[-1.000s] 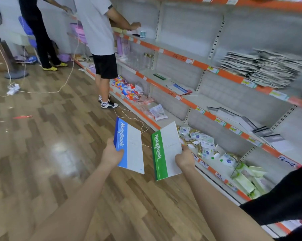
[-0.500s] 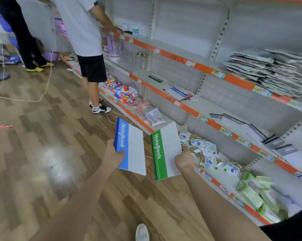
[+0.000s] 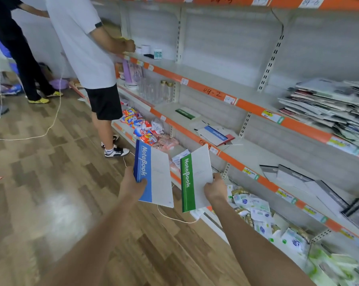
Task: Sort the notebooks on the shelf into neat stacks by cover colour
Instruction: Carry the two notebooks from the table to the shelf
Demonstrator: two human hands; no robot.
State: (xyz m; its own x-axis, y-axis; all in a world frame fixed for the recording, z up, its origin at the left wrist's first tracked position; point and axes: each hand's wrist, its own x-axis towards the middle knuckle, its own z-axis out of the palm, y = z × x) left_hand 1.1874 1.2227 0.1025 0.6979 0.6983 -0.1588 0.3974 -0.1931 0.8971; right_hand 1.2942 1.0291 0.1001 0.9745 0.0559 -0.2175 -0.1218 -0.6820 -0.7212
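My left hand (image 3: 132,185) grips a blue-and-white notebook (image 3: 153,174) by its blue spine edge. My right hand (image 3: 215,189) pinches a green-and-white notebook (image 3: 195,178) at its right edge. Both notebooks hang upright over the floor in front of the shelving. On the middle shelf (image 3: 246,149) ahead lies a green notebook (image 3: 186,113), and beside it a small loose pile with a blue notebook (image 3: 214,134) on top and a red cover under it.
A person in a white shirt (image 3: 85,48) stands at the shelving just ahead on the left, another in black (image 3: 15,48) farther back. A cord (image 3: 50,126) crosses the wooden floor. Grey magazines (image 3: 329,104) are stacked upper right, dark booklets (image 3: 310,186) lower right, packets (image 3: 257,211) on the bottom shelf.
I have come closer to the shelf and the person in white. Both hands keep the same hold on their notebooks, carried forward with me.
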